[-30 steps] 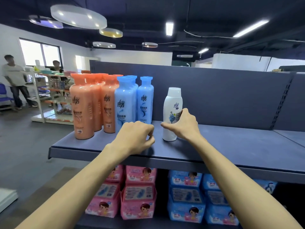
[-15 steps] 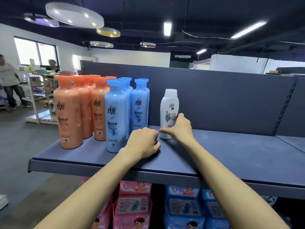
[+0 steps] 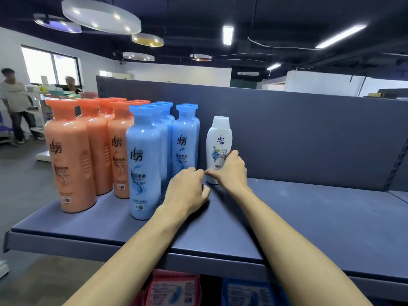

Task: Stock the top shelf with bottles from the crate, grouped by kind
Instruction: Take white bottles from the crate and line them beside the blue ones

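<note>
Indoor and dim overall under a dark ceiling (image 3: 287, 16). Light comes from above: tube lights (image 3: 228, 35) and round lamps (image 3: 101, 17), all burnt to white. Window (image 3: 49, 65) far left is blown out. Shelf (image 3: 309, 217) evenly lit, with a soft shadow beside left hand (image 3: 187, 191). Pale glare streaks run down orange bottles (image 3: 70, 155) and blue bottles (image 3: 143, 162). White bottle (image 3: 218, 142) label is sharp. People (image 3: 15, 102) at left are smeared. Packs (image 3: 174, 290) at bottom edge are soft. Wide-angle bowing: the shelf front curves, and forearms (image 3: 298, 250) stretch toward the corners.
</note>
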Action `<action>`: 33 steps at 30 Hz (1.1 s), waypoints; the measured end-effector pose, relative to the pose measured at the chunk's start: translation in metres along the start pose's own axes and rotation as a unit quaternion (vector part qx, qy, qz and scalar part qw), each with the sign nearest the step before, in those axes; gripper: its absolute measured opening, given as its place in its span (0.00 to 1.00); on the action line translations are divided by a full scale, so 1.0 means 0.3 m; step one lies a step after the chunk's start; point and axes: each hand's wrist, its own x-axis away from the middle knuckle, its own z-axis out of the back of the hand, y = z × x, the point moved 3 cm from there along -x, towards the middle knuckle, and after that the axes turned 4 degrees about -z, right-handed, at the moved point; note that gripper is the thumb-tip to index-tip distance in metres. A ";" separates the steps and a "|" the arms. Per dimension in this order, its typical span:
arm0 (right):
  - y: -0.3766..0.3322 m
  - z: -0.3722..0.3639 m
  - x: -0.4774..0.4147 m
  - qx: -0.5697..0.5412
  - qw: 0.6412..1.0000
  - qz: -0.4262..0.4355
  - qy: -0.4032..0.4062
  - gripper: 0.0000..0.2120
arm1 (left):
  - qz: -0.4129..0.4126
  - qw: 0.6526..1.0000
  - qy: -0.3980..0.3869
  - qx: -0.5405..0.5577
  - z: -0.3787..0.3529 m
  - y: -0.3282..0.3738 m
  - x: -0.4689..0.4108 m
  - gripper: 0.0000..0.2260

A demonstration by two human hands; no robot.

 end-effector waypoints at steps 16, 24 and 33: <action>0.034 -0.043 -0.017 0.033 0.999 0.025 0.020 0.28 | 0.035 0.998 0.040 0.018 0.006 0.004 0.018 0.07; 0.030 -0.056 -0.009 0.029 0.998 0.054 -0.007 0.20 | 0.040 0.998 0.042 0.013 0.001 -0.001 0.018 0.07; 0.019 0.015 0.025 0.022 0.999 0.028 -0.021 0.22 | 0.044 0.999 0.025 0.019 0.002 -0.002 0.016 0.07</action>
